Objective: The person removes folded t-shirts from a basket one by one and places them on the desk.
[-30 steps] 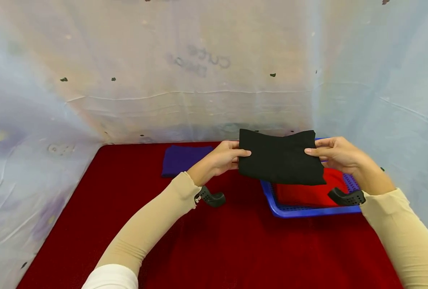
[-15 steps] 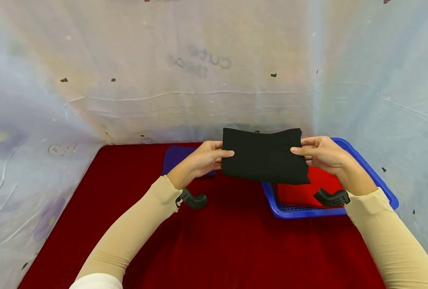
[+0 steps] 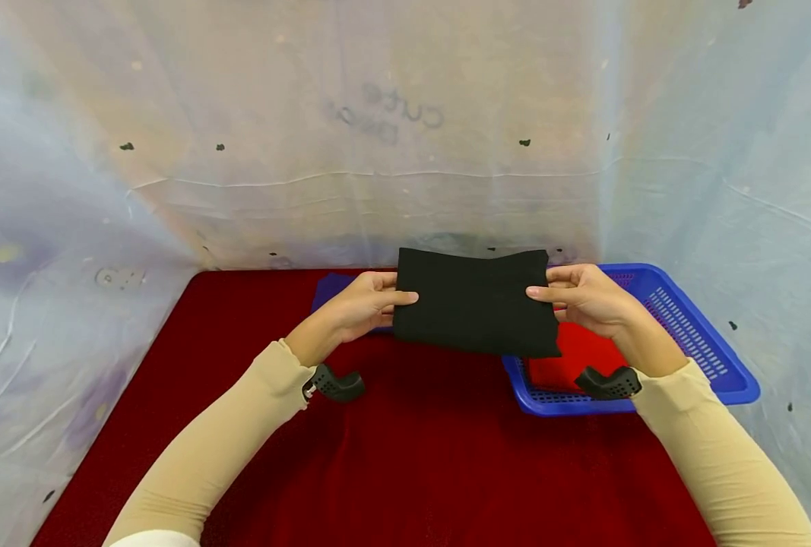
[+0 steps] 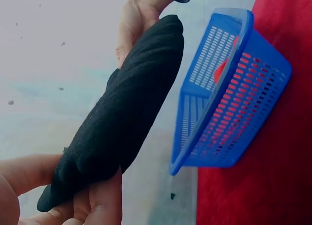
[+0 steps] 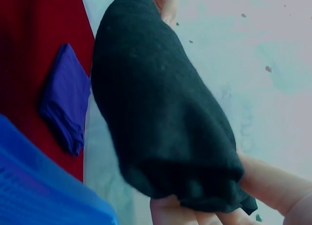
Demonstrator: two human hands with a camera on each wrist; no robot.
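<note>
Looks like a makeshift recording booth, not a home or shop. Table [image 3: 405, 471] covered in plain red cloth, boxed in on three sides by translucent plastic sheeting [image 3: 378, 152], wrinkled, stained, with faint mirrored lettering showing through the back panel. Props are minimal: a blue perforated plastic basket [image 3: 692, 334] with a red folded cloth [image 3: 583, 357] inside, a purple folded cloth [image 3: 330, 289] near the back wall. Black camera mounts [image 3: 337, 384] strapped at both wrists over beige sleeves [image 3: 227, 448]. Staged data-capture setup.
</note>
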